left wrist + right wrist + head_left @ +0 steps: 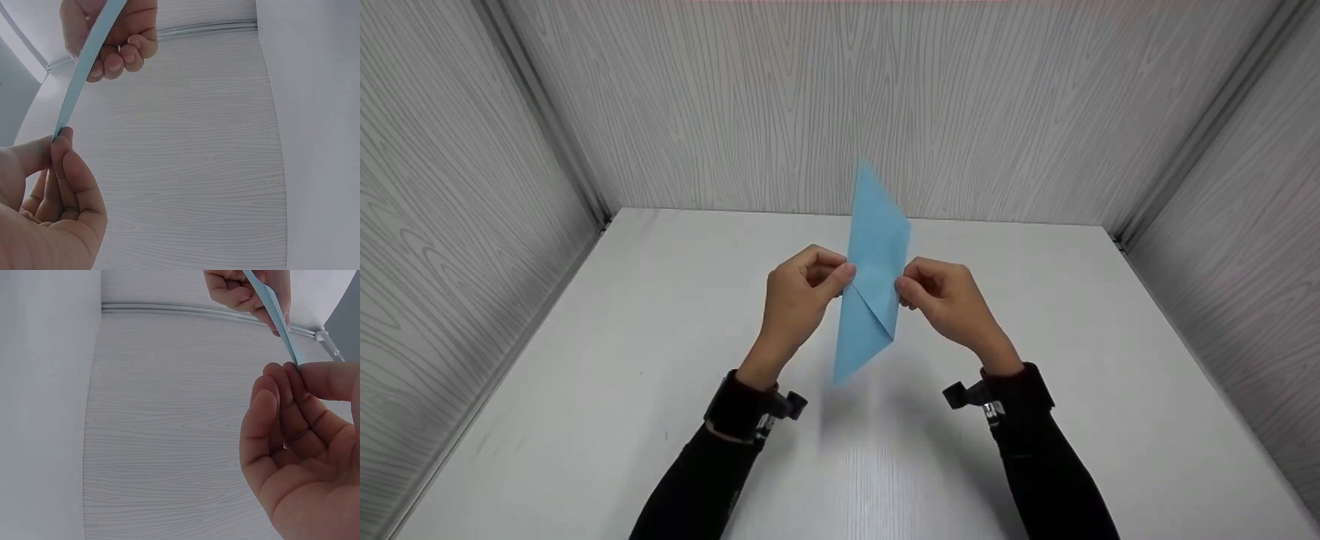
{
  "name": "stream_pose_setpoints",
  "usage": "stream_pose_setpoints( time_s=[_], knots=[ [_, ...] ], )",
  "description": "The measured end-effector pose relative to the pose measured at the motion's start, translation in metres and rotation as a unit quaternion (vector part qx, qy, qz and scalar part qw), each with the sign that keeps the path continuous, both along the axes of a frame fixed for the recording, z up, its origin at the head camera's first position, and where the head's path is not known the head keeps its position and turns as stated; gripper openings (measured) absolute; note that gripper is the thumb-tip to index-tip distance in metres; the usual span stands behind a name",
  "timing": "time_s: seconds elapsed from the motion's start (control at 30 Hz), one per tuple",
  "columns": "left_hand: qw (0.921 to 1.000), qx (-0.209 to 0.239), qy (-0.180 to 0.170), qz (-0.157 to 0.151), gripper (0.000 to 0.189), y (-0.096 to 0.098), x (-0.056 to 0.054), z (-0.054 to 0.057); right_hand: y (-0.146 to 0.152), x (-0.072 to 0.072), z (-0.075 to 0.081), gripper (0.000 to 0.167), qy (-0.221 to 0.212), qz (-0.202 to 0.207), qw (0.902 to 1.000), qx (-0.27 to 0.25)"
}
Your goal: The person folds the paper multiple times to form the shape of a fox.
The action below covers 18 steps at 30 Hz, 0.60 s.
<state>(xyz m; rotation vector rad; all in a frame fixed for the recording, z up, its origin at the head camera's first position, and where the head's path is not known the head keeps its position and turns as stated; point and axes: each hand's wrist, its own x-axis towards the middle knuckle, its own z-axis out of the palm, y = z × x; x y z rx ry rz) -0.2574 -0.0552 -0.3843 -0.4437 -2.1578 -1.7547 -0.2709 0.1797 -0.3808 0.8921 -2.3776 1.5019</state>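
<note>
A folded sheet of light blue paper (877, 240) is held up above the white table, its long pointed shape standing nearly upright. A diagonal fold edge crosses its lower half. My left hand (802, 289) pinches its left edge between thumb and fingers. On the opposite edge, my right hand (949, 300) pinches the paper at about the same height. Both wrist views show the paper (84, 67) nearly edge-on, as a thin strip between the thumb and fingertips; in the right wrist view the folded layers of the paper (273, 306) part slightly.
The white tabletop (660, 315) lies beneath the hands, with soft shadows on it. Grey wood-grain panels (720, 105) rise at the back and on both sides. Each wrist wears a black band (742, 405) with a small camera.
</note>
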Motion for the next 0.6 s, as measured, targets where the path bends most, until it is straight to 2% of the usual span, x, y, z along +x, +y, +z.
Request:
stream_pose_setpoints(
  time_s=[0.13, 0.33, 0.4, 0.6],
  knots=[
    [1.0, 0.001, 0.001, 0.001, 0.018, 0.001, 0.0, 0.0, -0.002, 0.003, 0.005, 0.016, 0.008, -0.01, 0.9999, 0.006],
    [1.0, 0.005, 0.003, 0.002, 0.018, 0.001, -0.001, -0.001, -0.007, 0.021, 0.023, 0.015, -0.024, 0.007, 0.9997, 0.003],
    [1.0, 0.006, 0.004, 0.001, 0.018, 0.001, -0.001, -0.001, -0.007, 0.021, 0.023, 0.016, -0.028, 0.012, 0.9995, 0.003],
    [0.9999, 0.014, 0.006, -0.004, 0.019, 0.001, -0.001, -0.001, -0.007, 0.019, 0.02, 0.018, 0.005, 0.009, 0.9997, 0.023]
  ],
)
